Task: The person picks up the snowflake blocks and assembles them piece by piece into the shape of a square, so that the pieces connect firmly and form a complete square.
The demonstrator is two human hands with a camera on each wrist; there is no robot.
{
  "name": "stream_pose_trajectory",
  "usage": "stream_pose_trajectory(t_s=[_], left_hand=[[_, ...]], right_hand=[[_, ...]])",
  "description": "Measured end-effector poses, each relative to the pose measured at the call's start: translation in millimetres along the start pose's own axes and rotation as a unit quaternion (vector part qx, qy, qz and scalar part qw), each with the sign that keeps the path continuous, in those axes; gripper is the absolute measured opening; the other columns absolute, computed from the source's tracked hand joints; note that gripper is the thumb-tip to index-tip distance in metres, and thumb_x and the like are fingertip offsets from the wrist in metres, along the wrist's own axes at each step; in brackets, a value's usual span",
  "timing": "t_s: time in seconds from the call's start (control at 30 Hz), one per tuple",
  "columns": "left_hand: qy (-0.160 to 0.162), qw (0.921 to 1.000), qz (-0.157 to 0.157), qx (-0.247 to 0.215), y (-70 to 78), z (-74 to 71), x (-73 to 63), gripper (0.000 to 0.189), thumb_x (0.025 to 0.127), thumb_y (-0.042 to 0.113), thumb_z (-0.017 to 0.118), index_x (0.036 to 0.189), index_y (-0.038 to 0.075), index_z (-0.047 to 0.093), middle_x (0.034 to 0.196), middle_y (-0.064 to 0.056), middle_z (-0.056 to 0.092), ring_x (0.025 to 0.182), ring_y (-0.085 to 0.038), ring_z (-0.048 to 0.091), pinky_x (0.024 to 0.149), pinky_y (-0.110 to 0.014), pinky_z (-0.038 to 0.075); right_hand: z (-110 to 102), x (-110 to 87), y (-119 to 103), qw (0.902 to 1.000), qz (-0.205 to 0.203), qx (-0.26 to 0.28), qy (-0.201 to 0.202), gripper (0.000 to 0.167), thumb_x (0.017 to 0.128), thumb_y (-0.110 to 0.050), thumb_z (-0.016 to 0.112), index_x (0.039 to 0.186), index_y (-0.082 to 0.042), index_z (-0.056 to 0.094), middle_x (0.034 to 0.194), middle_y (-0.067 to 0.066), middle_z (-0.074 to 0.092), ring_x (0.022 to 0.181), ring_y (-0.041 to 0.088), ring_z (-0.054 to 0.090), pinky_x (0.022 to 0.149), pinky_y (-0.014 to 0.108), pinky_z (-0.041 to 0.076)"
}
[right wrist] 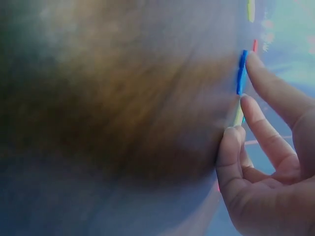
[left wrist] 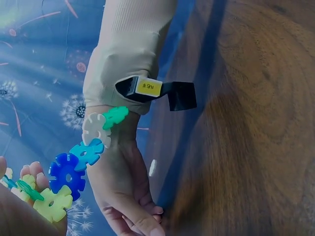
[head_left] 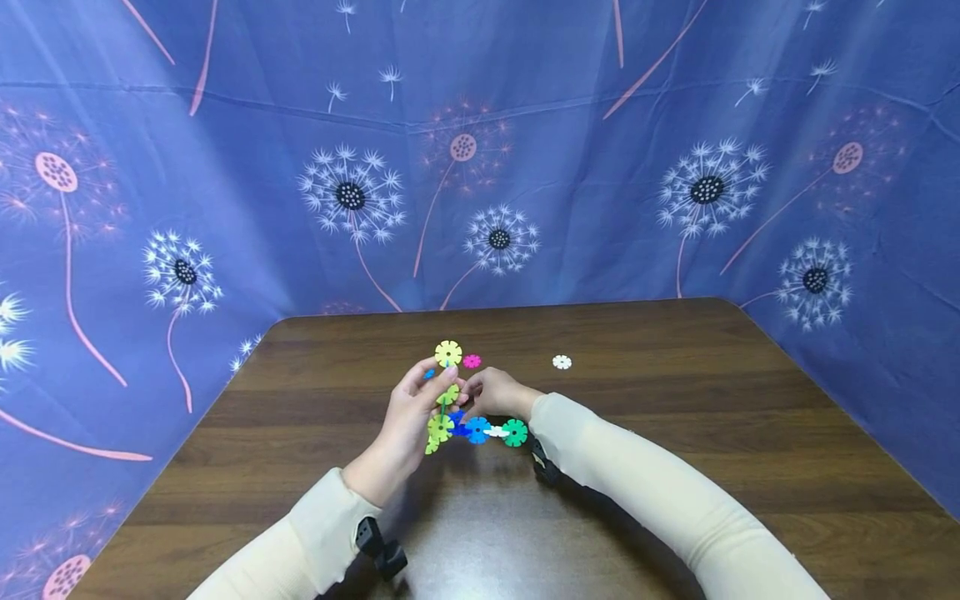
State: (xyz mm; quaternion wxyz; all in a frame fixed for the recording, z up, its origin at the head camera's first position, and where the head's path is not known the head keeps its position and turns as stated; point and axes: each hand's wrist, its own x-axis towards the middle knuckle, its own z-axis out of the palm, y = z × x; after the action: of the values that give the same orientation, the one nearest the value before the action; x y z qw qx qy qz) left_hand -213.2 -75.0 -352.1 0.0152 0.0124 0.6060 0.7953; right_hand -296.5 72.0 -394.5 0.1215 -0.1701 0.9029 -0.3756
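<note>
My left hand [head_left: 411, 412] holds a chain of notched plastic flower discs between thumb and fingers. A yellow disc [head_left: 448, 353] rises above the thumb. Lower down, yellow-green discs [head_left: 440, 427] lead into a dark blue disc [left wrist: 67, 176], a lighter blue disc [head_left: 477, 430], a white disc [left wrist: 96, 130] and a green disc [head_left: 514, 432]. Beside the chain, my right hand [head_left: 495, 393] reaches left with bent fingers. Whether its fingertips pinch a disc is hidden. Fingers [right wrist: 273, 96] show close to a blue disc edge [right wrist: 241, 73] in the right wrist view.
A pink disc [head_left: 472, 361] and a small blue piece [head_left: 429, 374] appear beyond the hands. Farther right on the brown wooden table [head_left: 645, 358] lies a white disc [head_left: 562, 362]. A blue dandelion-print cloth [head_left: 585, 208] hangs behind the table.
</note>
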Motion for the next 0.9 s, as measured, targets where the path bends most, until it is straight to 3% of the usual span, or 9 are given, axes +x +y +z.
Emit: stream_pose_trajectory(t_s=[0.13,0.27,0.6,0.77,0.9], left_hand=[[0.007,1.0000,0.001,0.003,-0.2,0.2,0.5,0.021,0.092,0.018,0.066,0.110,0.014,0.057,0.076,0.004,0.070,0.066,-0.008,0.066,0.076,-0.029,0.043],[0.017,0.9998,0.000,0.011,-1.9,-0.9,0.9,0.020,0.091,0.019,0.066,0.108,0.015,0.058,0.076,0.005,0.069,0.073,-0.009,0.063,0.074,-0.029,0.039],[0.012,0.9998,0.001,0.014,-4.6,-5.2,2.3,0.016,0.093,0.020,0.065,0.107,0.016,0.059,0.077,0.004,0.070,0.068,-0.009,0.065,0.072,-0.027,0.046],[0.011,0.9999,0.008,0.010,-3.6,-6.3,3.3,0.012,0.093,0.020,0.065,0.104,0.017,0.060,0.075,0.006,0.070,0.065,-0.008,0.065,0.065,-0.023,0.042],[0.018,0.9997,0.008,0.014,-2.6,-8.5,3.2,0.012,0.092,0.021,0.066,0.103,0.019,0.061,0.074,0.007,0.069,0.070,-0.007,0.065,0.066,-0.025,0.038]], right_hand=[[2.0,2.7,-2.8,0.9997,-0.001,-0.018,0.015,0.025,0.064,-0.014,0.091,0.079,-0.006,0.072,0.070,-0.006,0.065,0.065,0.006,0.051,0.062,0.019,0.043],[2.7,2.8,-2.9,0.9998,0.002,-0.021,0.007,0.024,0.065,-0.014,0.090,0.079,-0.005,0.072,0.066,-0.008,0.060,0.063,0.007,0.048,0.059,0.019,0.040],[-5.2,4.1,2.0,0.9979,0.018,0.050,-0.036,0.015,0.076,-0.009,0.082,0.076,-0.003,0.068,0.063,-0.004,0.060,0.056,0.010,0.051,0.054,0.023,0.045],[-7.0,9.4,-1.8,0.9971,-0.005,0.057,-0.051,0.023,0.075,-0.012,0.084,0.085,-0.006,0.064,0.066,-0.001,0.053,0.056,0.011,0.047,0.050,0.024,0.042],[-2.8,14.0,-7.1,0.9966,-0.027,0.050,-0.059,0.030,0.072,-0.009,0.085,0.078,-0.010,0.055,0.064,-0.002,0.049,0.057,0.009,0.046,0.051,0.021,0.042]])
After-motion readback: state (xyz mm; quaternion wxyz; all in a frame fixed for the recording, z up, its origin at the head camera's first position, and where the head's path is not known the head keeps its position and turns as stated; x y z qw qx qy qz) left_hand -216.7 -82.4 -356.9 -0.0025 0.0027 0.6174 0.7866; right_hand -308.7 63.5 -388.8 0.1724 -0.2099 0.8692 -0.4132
